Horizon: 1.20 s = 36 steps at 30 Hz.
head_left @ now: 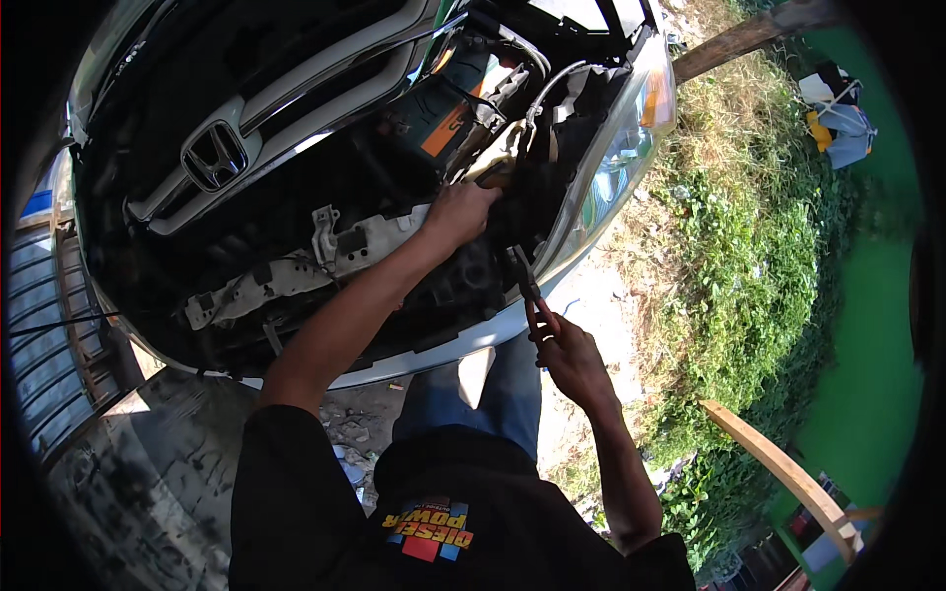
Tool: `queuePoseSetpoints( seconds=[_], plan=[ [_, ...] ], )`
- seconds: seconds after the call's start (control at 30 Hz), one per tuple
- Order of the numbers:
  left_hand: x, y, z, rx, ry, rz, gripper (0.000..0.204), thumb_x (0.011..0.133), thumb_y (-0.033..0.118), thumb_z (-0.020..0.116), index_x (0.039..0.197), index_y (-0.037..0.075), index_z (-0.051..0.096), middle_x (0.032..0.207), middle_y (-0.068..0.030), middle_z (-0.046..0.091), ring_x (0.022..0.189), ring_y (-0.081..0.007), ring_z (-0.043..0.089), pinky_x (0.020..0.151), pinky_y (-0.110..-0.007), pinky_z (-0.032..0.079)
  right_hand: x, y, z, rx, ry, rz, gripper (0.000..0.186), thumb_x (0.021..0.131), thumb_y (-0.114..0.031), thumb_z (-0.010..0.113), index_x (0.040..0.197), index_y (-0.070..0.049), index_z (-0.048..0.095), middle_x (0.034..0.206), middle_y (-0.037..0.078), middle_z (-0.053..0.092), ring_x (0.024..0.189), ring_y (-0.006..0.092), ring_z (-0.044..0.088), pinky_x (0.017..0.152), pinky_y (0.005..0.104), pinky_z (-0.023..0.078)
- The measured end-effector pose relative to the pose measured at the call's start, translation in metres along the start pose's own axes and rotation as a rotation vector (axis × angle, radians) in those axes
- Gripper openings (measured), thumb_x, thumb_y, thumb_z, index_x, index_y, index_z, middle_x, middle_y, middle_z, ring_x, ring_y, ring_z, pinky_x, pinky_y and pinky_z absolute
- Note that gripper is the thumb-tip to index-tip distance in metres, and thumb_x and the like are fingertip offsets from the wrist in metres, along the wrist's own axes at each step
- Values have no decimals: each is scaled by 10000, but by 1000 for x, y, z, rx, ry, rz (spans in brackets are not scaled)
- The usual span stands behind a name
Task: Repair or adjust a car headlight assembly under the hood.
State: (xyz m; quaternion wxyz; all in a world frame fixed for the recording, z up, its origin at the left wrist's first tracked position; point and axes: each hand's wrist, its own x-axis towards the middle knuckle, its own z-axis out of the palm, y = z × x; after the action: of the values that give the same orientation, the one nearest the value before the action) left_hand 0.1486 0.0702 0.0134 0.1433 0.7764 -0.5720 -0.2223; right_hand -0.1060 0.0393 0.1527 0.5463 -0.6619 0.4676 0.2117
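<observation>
Bold yellow lettering over red and blue blocks, upside down in view, forms a print [431, 532] on the person's black shirt [325, 502]. A chrome maker's badge [214, 156] sits on the car's grille [335, 71]. Small white marks [129, 57] at upper left are too small to read.

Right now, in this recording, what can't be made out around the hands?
All in the head view:
- Left hand: fingertips and what they touch, lost behind the hand and in shadow.
- Pliers: tips too small to judge their gap; part of the handles hidden by the right hand.
- Engine bay: depths hidden by shadow.
</observation>
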Motion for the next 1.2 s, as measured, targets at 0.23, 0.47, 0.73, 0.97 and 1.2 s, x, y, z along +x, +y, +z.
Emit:
queuePoseSetpoints(
  seconds=[0.23, 0.47, 0.73, 0.97, 1.2],
  plan=[
    [1, 0, 5, -31, 101, -16, 346, 750, 51, 592, 1084, 106, 663, 796, -208, 671, 790, -388, 673, 741, -494, 542, 48, -24, 39, -712, 408, -87, 275, 899, -149, 527, 1050, 67, 605, 1020, 260, 585, 989, 394, 569, 796, 501, 503],
    [-1, 3, 0, -68, 85, -41, 316, 780, 17, 553, 1053, 104, 687, 814, -204, 685, 802, -381, 684, 756, -489, 544, 85, -42, 69, -1109, 619, 77, 385, 877, -234, 540, 1143, 37, 603, 1048, 155, 580, 992, 265, 513, 742, 397, 424],
    [5, -5, -2, -36, 52, -11, 362, 780, 120, 654, 1140, 115, 615, 836, -207, 680, 813, -402, 671, 755, -486, 548, 94, -56, 73, -1171, 617, 238, 534, 1027, -420, 331, 1144, 11, 624, 1093, 154, 587, 1012, 291, 491, 818, 472, 387],
    [0, -4, 0, -65, 87, 0, 376, 788, 122, 670, 1162, 117, 632, 871, -215, 685, 843, -399, 673, 790, -477, 549, 94, -29, 83, -1214, 798, 60, 557, 1036, -438, 287, 1290, -15, 547, 1232, 166, 570, 1158, 362, 461, 1004, 649, 301],
    [-2, -3, -4, -51, 77, -10, 363, 791, 134, 672, 1152, 117, 641, 894, -222, 685, 872, -401, 669, 807, -478, 543, 98, -25, 91, -966, 793, 87, 535, 1002, -464, 408, 1160, 10, 599, 1181, 180, 606, 908, 306, 613, 815, 502, 489]
  ],
)
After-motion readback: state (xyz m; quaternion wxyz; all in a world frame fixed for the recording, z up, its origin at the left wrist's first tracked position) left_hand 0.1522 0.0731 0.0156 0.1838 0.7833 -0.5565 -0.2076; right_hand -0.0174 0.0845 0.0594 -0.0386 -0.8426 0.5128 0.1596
